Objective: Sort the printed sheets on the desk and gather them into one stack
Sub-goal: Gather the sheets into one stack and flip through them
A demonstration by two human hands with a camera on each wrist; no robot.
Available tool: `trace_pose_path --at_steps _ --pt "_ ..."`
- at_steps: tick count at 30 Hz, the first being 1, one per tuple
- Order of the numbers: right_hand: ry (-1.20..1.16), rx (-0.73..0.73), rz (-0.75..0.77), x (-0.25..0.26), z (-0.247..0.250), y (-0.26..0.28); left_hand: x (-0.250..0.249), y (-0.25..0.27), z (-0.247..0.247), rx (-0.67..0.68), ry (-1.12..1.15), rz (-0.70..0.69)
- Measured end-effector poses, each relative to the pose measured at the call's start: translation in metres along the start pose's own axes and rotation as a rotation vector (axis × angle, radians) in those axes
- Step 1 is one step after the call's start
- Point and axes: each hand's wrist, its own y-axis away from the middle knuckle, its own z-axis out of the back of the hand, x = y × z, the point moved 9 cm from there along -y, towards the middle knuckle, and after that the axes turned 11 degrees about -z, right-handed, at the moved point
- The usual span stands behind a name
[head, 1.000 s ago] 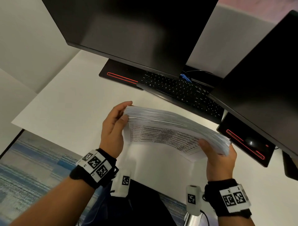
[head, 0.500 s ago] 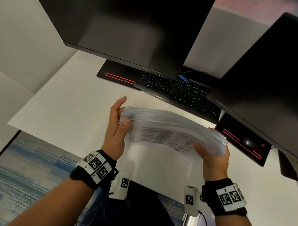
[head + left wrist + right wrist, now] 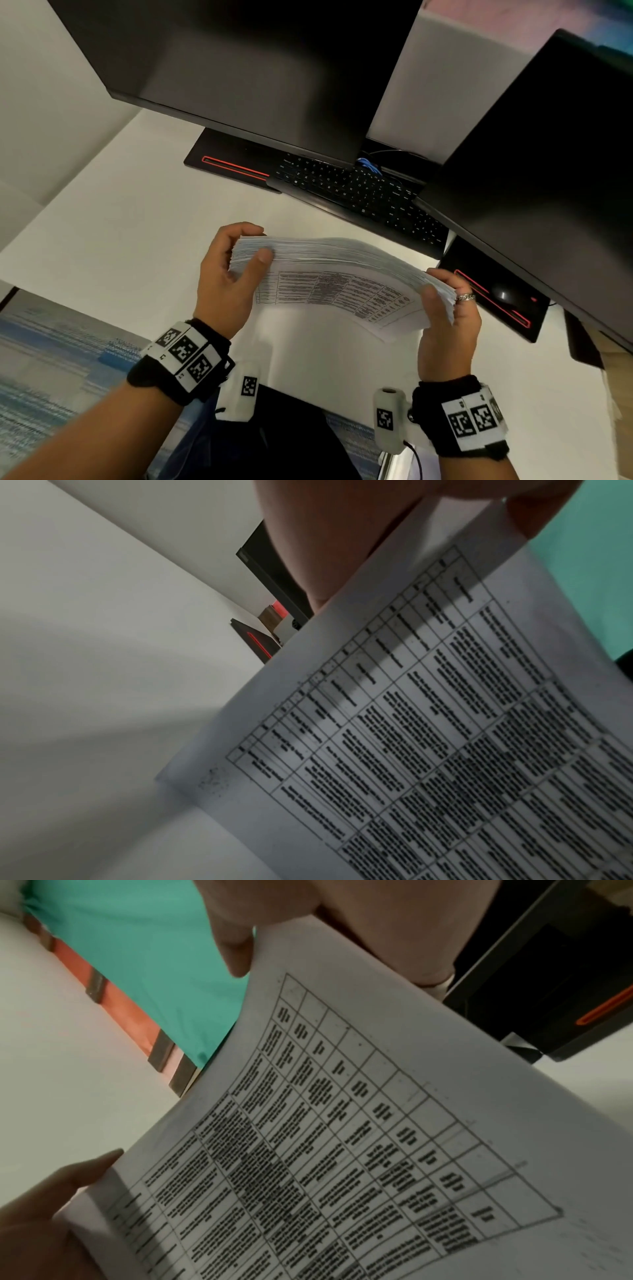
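A thick stack of printed sheets [image 3: 339, 274] stands on its long edge above the white desk [image 3: 120, 240], its front page showing a printed table. My left hand [image 3: 236, 270] grips the stack's left end, thumb on the front and fingers behind. My right hand [image 3: 445, 308] grips the right end the same way and wears a ring. The left wrist view shows the table page [image 3: 428, 737] close up with my left hand [image 3: 342, 534] at its top. In the right wrist view the page [image 3: 342, 1137] fills the frame, my right hand [image 3: 377, 920] holding its upper edge.
Two dark monitors [image 3: 257, 68] [image 3: 548, 171] hang over the back of the desk. A black keyboard [image 3: 359, 192] lies under them, with black stands edged in red [image 3: 233, 168] at left and right. A mouse [image 3: 503, 294] sits on the right stand. Patterned carpet [image 3: 51, 359] lies below the desk's front edge.
The stack stays upright between both hands and has shifted slightly, with the hands adjusting their hold at its ends.
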Motion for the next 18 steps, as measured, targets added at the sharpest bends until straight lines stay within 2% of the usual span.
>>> trace_pose_path --at_steps 5,11,16,18 --pt "0.078 -0.162 0.008 0.009 0.01 0.003 -0.006 0.0 0.002 -0.035 -0.03 -0.008" --pt "0.074 -0.282 0.012 0.016 0.014 0.009 -0.007 -0.003 0.005 -0.076 -0.022 0.036" --pt "0.057 -0.291 0.03 0.021 0.013 0.01 -0.003 -0.009 0.007 -0.115 0.069 0.149" --pt "0.059 -0.261 0.047 0.023 0.01 0.01 -0.005 -0.011 0.004 -0.058 0.118 0.112"
